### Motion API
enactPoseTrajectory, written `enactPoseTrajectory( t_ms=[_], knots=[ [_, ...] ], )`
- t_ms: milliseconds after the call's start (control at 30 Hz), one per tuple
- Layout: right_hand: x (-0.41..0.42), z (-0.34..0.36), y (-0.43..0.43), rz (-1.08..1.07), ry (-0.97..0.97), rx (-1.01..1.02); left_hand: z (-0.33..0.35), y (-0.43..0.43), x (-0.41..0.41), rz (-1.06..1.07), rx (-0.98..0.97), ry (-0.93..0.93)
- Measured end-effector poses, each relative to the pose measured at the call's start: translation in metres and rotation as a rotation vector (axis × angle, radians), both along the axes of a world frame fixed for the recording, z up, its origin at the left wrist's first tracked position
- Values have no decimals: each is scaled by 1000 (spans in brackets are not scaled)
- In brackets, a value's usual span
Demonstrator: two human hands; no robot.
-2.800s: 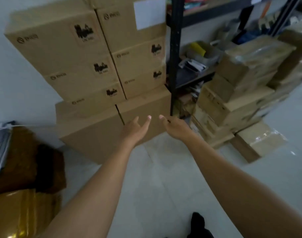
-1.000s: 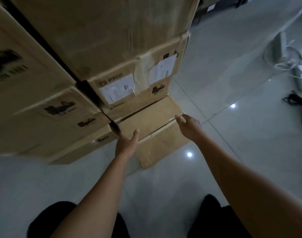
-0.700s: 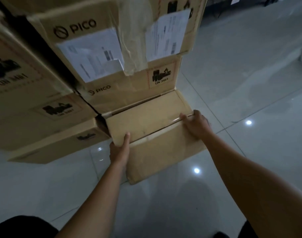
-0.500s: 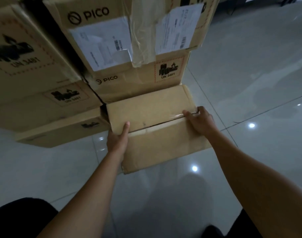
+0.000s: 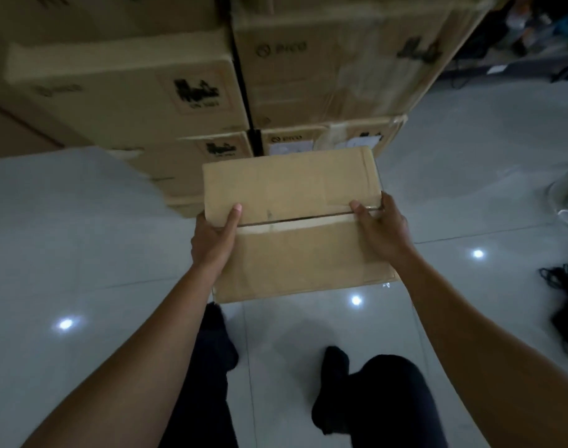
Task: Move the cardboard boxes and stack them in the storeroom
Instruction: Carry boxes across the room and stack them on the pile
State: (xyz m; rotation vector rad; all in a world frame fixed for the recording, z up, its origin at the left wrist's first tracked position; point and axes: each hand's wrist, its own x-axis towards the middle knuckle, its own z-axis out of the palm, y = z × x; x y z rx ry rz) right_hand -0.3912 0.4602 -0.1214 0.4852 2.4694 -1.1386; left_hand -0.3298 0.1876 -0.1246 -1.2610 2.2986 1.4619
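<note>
I hold a plain brown cardboard box in front of me, lifted off the floor, its top seam running between my thumbs. My left hand grips its left side, thumb on top. Gripping the right side is my right hand, also with the thumb on top. Behind it rise two stacks of printed cardboard boxes: the left stack and the right stack.
The floor is glossy grey tile with light reflections. My legs and dark socks are below the box. Black cables and a pale object lie at the right edge. Dark shelving stands at the top right.
The box was lying on the floor at the foot of the right stack; both hands took its sides and raised it up and away from the stacks.
</note>
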Motion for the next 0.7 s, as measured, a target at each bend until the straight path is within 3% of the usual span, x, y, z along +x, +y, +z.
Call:
enactPoseTrajectory(
  t_ms=[367,700],
  knots=[
    [44,187,-48,278,108,-45,195,-24,108,265,-105,118],
    [103,281,-176,551,189,-50,282,-124,214,445,-193,133]
  ],
)
